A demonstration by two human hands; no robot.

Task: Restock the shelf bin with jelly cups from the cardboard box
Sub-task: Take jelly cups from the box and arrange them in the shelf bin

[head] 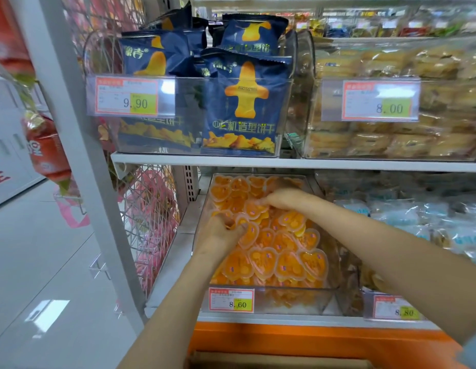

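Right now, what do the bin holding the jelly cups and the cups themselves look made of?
The bin: clear rigid plastic, likely acrylic; glossy, contents show through its front wall. The jelly cups: thin translucent plastic with film lids, apparently; orange filling shows through, rims glint.

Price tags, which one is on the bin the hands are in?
The 8.60 tag, on the clear bin of jelly cups where the left hand and right hand reach; the others front different bins.
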